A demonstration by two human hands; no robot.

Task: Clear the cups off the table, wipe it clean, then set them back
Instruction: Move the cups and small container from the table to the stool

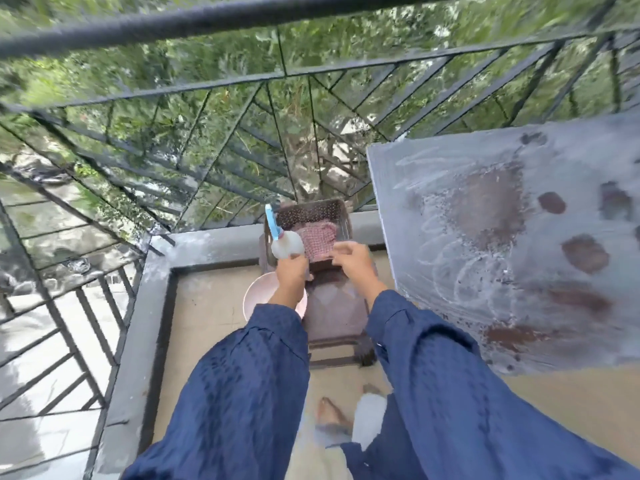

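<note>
Head view looks down on the left grip, whose fingers are curled round the rounded white plastic spray bottle with a blue trigger; it holds the bottle upright, with the trigger pointing away from the person. Just beside it, the right grip reaches to the near edge of the pink-and-white checked cloth, with its fingers bent and drawn together. Motion blur hides whether they pinch the fabric or only touch it, so I cannot tell.

The cloth lies crumpled inside a brown perforated plastic basket, and the bottle stands at that basket's left wall. The basket sits on a dark brown plastic stool. A pale pink round plastic bowl lies on the floor just left of the stool, partly covered by the left wrist. Both arms wear loose dark blue sleeves.

To the right of the stool, well apart from both grips, stands the grey flat-topped counter. Its surface is smeared with whitish looping streaks and carries several brown patches, large and small.

A black metal railing with slanted bars runs along the balcony's raised grey edge behind the basket and down the left side, with green foliage beyond it. A bare foot shows on the tan floor between the sleeves
</note>
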